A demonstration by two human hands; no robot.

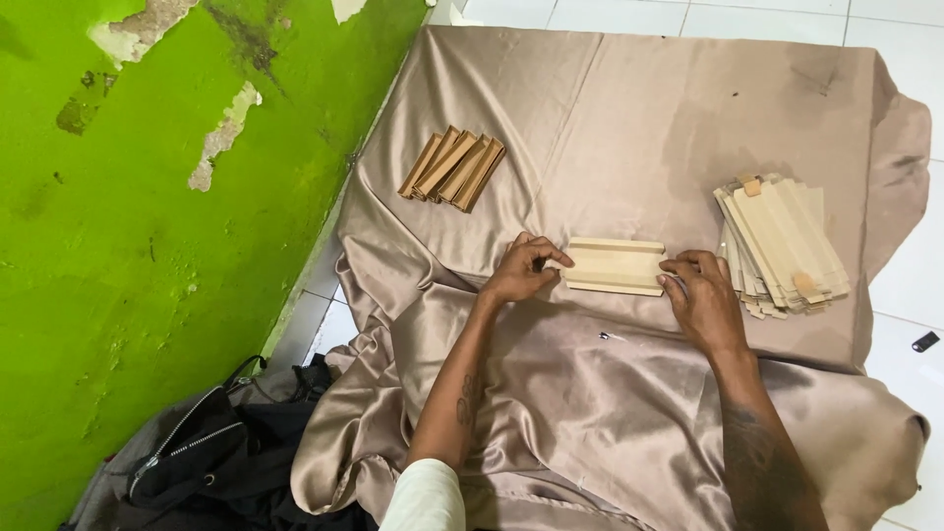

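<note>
A pale tan creased card piece (pixel 615 266) lies flat on the beige satin cloth (pixel 629 118). My left hand (pixel 521 270) pinches its left end with bent fingers. On the opposite end, my right hand (pixel 703 300) presses with its fingertips. A stack of similar flat card pieces (pixel 782 246) sits just right of my right hand. Farther up and to the left lies a row of folded brown card pieces (pixel 452 169).
A green wall with peeling paint (pixel 147 226) runs along the left. A black bag (pixel 206 457) lies on the floor at lower left. White floor tiles (pixel 914 285) show at the right, with a small dark object (pixel 925 341) on them.
</note>
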